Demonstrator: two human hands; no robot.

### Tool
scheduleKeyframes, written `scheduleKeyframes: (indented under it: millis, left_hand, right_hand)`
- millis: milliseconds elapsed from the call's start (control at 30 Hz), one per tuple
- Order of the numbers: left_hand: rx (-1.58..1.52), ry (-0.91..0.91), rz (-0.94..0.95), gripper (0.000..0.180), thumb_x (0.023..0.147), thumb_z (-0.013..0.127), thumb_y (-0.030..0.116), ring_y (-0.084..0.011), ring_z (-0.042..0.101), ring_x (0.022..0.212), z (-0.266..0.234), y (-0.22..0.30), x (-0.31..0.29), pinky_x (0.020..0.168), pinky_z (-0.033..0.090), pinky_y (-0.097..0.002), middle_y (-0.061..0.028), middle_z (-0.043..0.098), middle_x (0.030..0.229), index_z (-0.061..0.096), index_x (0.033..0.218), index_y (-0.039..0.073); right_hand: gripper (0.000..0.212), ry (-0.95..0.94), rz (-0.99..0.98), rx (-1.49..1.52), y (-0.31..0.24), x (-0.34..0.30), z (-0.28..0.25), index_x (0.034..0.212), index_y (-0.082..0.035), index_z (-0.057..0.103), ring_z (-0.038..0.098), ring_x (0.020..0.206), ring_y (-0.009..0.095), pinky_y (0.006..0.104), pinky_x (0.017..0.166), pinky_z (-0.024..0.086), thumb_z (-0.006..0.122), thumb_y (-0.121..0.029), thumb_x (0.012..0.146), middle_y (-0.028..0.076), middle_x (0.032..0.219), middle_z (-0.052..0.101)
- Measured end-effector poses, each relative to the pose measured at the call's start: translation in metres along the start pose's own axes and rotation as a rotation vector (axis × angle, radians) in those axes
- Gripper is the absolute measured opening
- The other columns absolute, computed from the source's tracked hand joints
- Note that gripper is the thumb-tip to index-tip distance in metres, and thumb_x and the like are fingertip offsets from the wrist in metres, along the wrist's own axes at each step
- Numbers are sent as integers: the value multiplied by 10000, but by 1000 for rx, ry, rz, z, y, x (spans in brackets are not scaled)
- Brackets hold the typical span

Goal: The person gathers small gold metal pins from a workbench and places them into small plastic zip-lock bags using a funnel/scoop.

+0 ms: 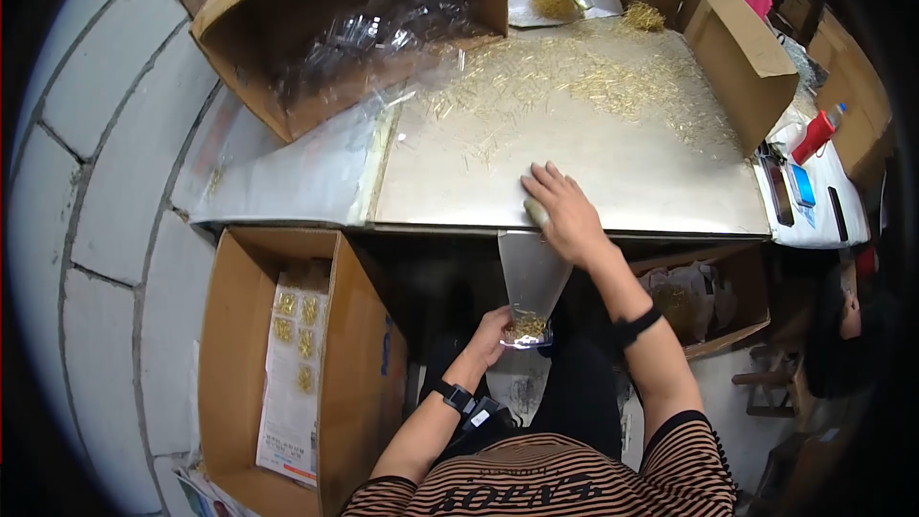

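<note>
My left hand (491, 335) is closed on the edge of a small clear plastic box (526, 343), held at the lower end of a grey metal chute (532, 273). Small gold-coloured pins (527, 325) are heaped where chute and box meet. On the front edge of the metal tabletop (450, 191), beside the chute's top, my right hand (565, 211) lies with its fingers stretched out flat. Something pale green shows at its thumb; I cannot make out what it is. Many loose gold pins (613, 86) are spread over the far part of the tabletop.
A tipped cardboard box (239, 29) of clear plastic boxes (383, 29) stands at the far left. Below left, another carton (364, 354) holds filled clear boxes (306, 311) on newspaper. A cardboard flap (742, 67) borders the right side, near a red bottle (814, 137) and blue-screened phone (802, 185).
</note>
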State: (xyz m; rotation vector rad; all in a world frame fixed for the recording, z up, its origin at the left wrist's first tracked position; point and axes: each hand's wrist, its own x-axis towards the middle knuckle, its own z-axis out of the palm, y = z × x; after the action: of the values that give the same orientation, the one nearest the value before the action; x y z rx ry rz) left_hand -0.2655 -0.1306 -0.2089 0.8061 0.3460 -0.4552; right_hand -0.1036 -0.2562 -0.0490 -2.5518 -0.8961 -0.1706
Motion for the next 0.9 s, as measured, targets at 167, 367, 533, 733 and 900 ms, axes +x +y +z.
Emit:
scheduleKeyframes:
  millis: [167,367,533,733,900]
  left_hand:
    - [-118,27,-16,385,1008,308,247,-261,646,973,10,7,7,849,548,-383,-160,623,1092,489,1204,-31]
    - [-146,16,-12,464,1001,378,386,-188,661,890,3,-1,-8,776,560,-324,-109,654,1000,547,1153,-18]
    - [-193,-6,-56,467,987,408,410,-179,663,857,2,-15,-35,769,554,-307,-95,660,971,572,1121,-7]
    - [-158,5,46,381,982,451,364,-150,647,866,21,0,-61,774,539,-297,-63,654,969,610,1042,23]
    - [-66,55,94,296,964,466,240,-142,642,836,25,4,-72,692,552,-298,-66,649,957,599,1079,3]
  right_hand:
    - [393,57,-67,47,-54,-77,-19,1220,-14,533,408,1286,324,420,1059,345,582,-102,840,154,1331,489]
    - [379,48,96,393,-52,-148,-12,1104,-13,599,592,1061,338,387,885,502,571,87,740,169,1147,606]
    - [433,-40,184,512,-62,-183,14,1187,-1,551,553,1124,349,388,941,465,565,66,759,204,1207,565]
    - [563,-207,-154,189,-82,-191,22,1259,36,485,430,1273,329,412,1064,356,616,-1,712,190,1336,477]
    - [465,-115,-120,265,-85,-188,14,1193,6,544,507,1183,327,401,993,425,621,-8,735,171,1260,533]
